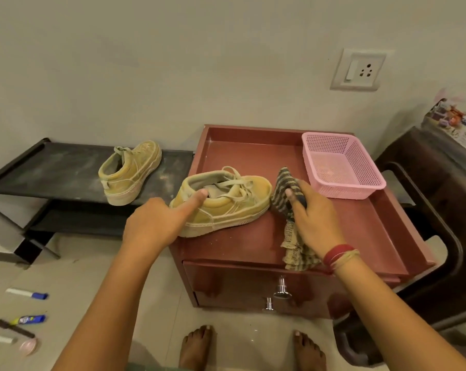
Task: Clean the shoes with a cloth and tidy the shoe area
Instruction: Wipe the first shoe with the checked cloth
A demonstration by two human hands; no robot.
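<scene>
A yellow shoe [226, 207] with pale laces is seen standing upright on the top of a small red-brown counter [360, 231], near its left front edge, with the toe pointed to the right. Its heel is held by the left hand [151, 223]: the thumb is laid straight over the collar at the opening, while the other fingers are bent at the heel and are mostly hidden. A striped cloth [285, 188], brown and beige, is gripped in the right hand [312, 212], whose fingers are curled round its upper part. The top of the cloth is held just beside the toe of the shoe, and whether it touches the toe cannot be told; the loose end hangs down to the front edge of the counter. A pink basket [344, 194] is placed in the back right corner of the counter, apart from the shoe. A second shoe [130, 172] of the same colour is found on the dusty black shelf [52, 172] to the left of the counter, with its heel turned toward the camera. On the floor at the left, a marker [28, 293] and a small tube [29, 319] are seen lying.
</scene>
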